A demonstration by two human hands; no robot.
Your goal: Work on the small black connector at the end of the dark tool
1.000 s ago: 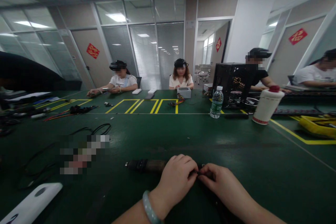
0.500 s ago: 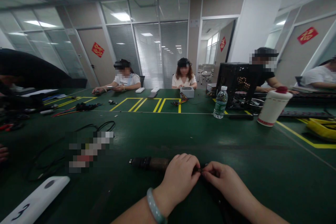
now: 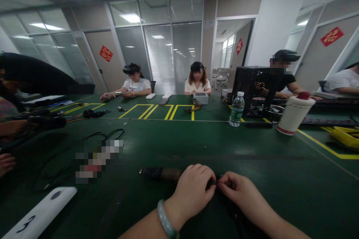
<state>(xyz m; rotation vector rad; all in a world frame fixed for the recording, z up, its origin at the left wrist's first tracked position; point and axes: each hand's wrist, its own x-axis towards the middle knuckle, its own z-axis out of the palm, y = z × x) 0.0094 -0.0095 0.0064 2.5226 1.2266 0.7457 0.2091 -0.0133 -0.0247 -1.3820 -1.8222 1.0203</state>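
A dark, brown-bodied electric screwdriver [image 3: 165,174] with a small metal tip lies across the table, tip to the left. My left hand [image 3: 195,183] is closed over its rear part, which the palm hides. A pale green bangle [image 3: 166,219] circles that wrist. Beside it, my right hand [image 3: 238,186] is closed in a pinch, its fingertips meeting the left ones at the tool's rear end. What the right fingertips hold is small, dark and mostly hidden. A dark cord [image 3: 235,211] runs below the right hand.
At left are a white block marked 3 [image 3: 42,213], a black cable [image 3: 114,133] and a co-worker's hand [image 3: 7,162]. Farther back stand a water bottle [image 3: 237,110], a white tumbler [image 3: 295,114] and a black computer case [image 3: 252,89]. Several people sit around the green table.
At the left edge, a co-worker's arm and a dark tool-like object have come into view over the table. My hands keep nearly the same pose; the view has shifted slightly.
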